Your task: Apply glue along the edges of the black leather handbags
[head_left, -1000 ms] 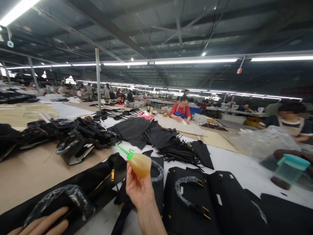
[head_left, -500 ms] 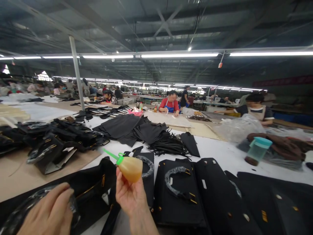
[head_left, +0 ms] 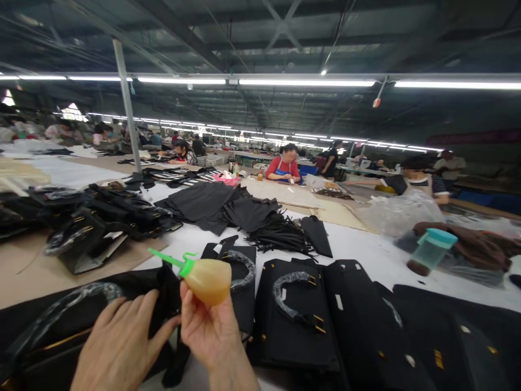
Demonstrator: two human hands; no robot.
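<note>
Since the earlier frame, the left hand (head_left: 118, 336) has been shifted rightward off the plastic-wrapped handle (head_left: 61, 312), and the squeeze bottle (head_left: 209, 277) has been tipped nearer to level. Yellowish liquid is held in the bottle, pooled along its lower side; its green spout (head_left: 166, 258) is pointed leftward above the black bag (head_left: 142, 285). The bottle is gripped in the fingers of the right hand (head_left: 211, 331), above the table. The left hand is laid over the bag with thumb spread; whether anything is pinched cannot be told. In the teal-lidded jug (head_left: 433, 252), something dark is seen at the bottom.

The table is covered in white (head_left: 358, 260), with a brown stretch (head_left: 24, 266) at left. The hall is lit by tube lights (head_left: 305, 83), and a post (head_left: 128, 108) is set at left. A person in red (head_left: 280, 168) is seated across the table.

Black pieces (head_left: 199, 203) are heaped beyond the bottle, and flat bag panels (head_left: 301, 342) are laid to the right. Part of the bag is hidden by the left hand.
</note>
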